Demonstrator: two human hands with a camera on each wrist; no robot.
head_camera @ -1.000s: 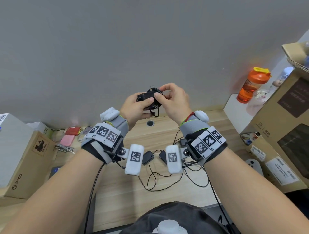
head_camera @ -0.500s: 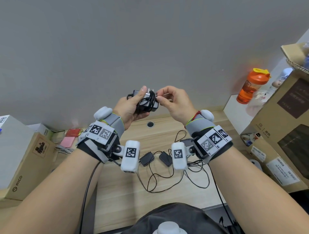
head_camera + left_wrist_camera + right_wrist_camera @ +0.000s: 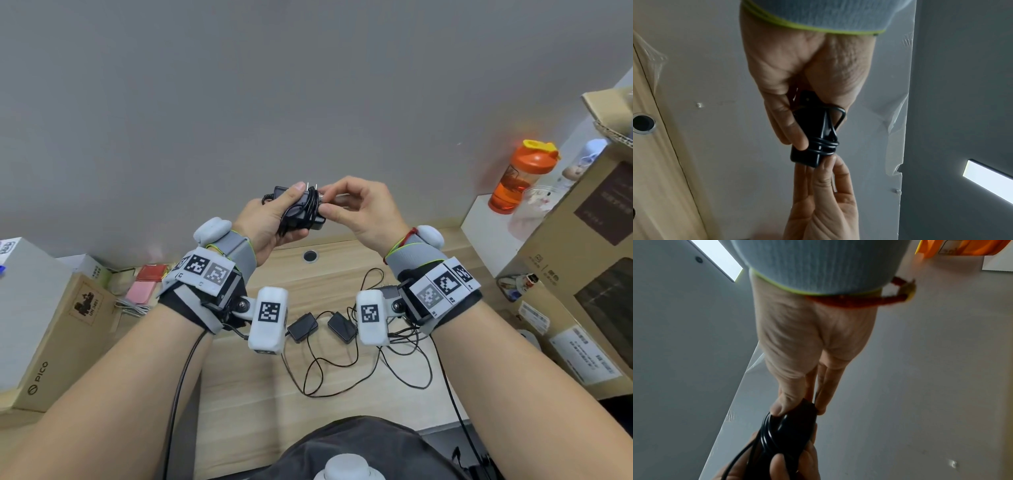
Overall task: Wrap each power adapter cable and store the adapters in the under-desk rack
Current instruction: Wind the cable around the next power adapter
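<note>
Tilted further since before: small black plastic power adapter (image 3: 301, 209), cable-wound, gripped by left hand (image 3: 270, 222); plug end pinched by right hand (image 3: 359, 209), above wooden desk's (image 3: 246, 394) far edge.

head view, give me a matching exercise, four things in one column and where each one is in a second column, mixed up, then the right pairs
Things:
1. wrapped adapter
2. two loose adapters
3. orange bottle
4. pink case

Places:
A. on the white shelf at the right
B. on the desk, cables unwound
C. held up between the left hand and right hand
D. at the desk's far left, by the cardboard boxes

Pairs: 1-C, 2-B, 3-A, 4-D
</note>
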